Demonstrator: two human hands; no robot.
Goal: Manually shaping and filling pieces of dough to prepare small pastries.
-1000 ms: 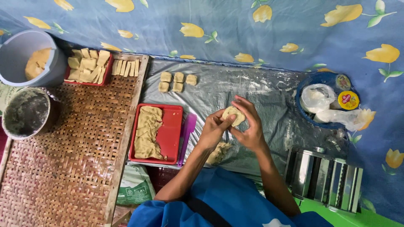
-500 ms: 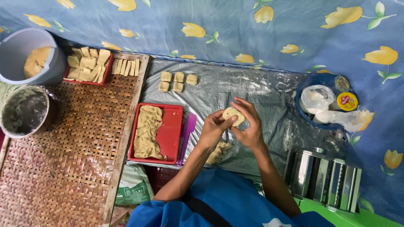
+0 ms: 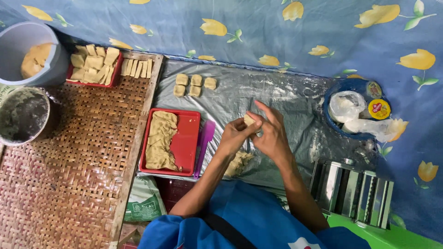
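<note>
- Both hands meet over the grey plastic sheet [image 3: 277, 92]. The left hand [image 3: 234, 137] and right hand [image 3: 273, 133] pinch one small dough piece [image 3: 249, 120] between them. Left fingers are curled narrow around it, while the right index finger pokes out toward 11 o'clock and the rest press in.
- The dough piece sits up off the sheet, right at the fingertips, probably so it can be shaped from both sides.
- A dough lump [image 3: 238, 162] lies on the sheet at 6 o'clock from the hands, close enough to pull from.
- Five shaped squares [image 3: 194, 85] are lined up at 11 o'clock, out of the working spot.
- The red tray [image 3: 185, 143] at 9 o'clock holds a flattened dough slab [image 3: 161, 140], with a purple scraper [image 3: 204, 142] beside it.
- Way out at 10 o'clock: a second red tray of cut pieces [image 3: 92, 62] and a bucket [image 3: 18, 46] on the woven mat [image 3: 69, 175].
- A metal roller machine [image 3: 353, 191] sits at 4 o'clock, and a blue bowl [image 3: 333, 127] with bags sits at 2 o'clock.
</note>
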